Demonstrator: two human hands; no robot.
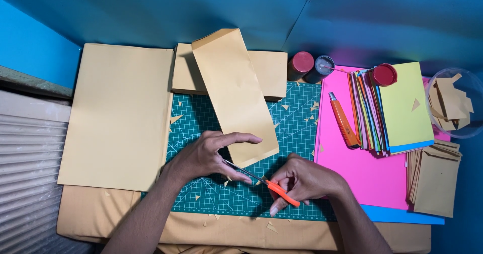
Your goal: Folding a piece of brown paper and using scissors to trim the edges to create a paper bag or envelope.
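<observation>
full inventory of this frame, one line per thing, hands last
envelope: 1, tan, long, on mat under left hand
scissors: 1, orange handles, at envelope's lower corner
cutting mat: 1, green, centre
paper sheet: 1, tan, large, left
envelope stack: 1, tan, behind mat
utility knife: 1, orange, on pink sheet
coloured paper stack: 1, right
jars: 2, top centre
red lid: 1, on coloured stack
bowl: 1, clear, holds scraps
small envelopes: 1 pile, tan, lower right
left hand: holds envelope
right hand: holds scissors

both forearms bare up to the frame edge, no sleeves in view. left hand (204, 156) and right hand (302, 181) bare too: no gloves, rings, watch or bands. nails short, unpainted.
</observation>
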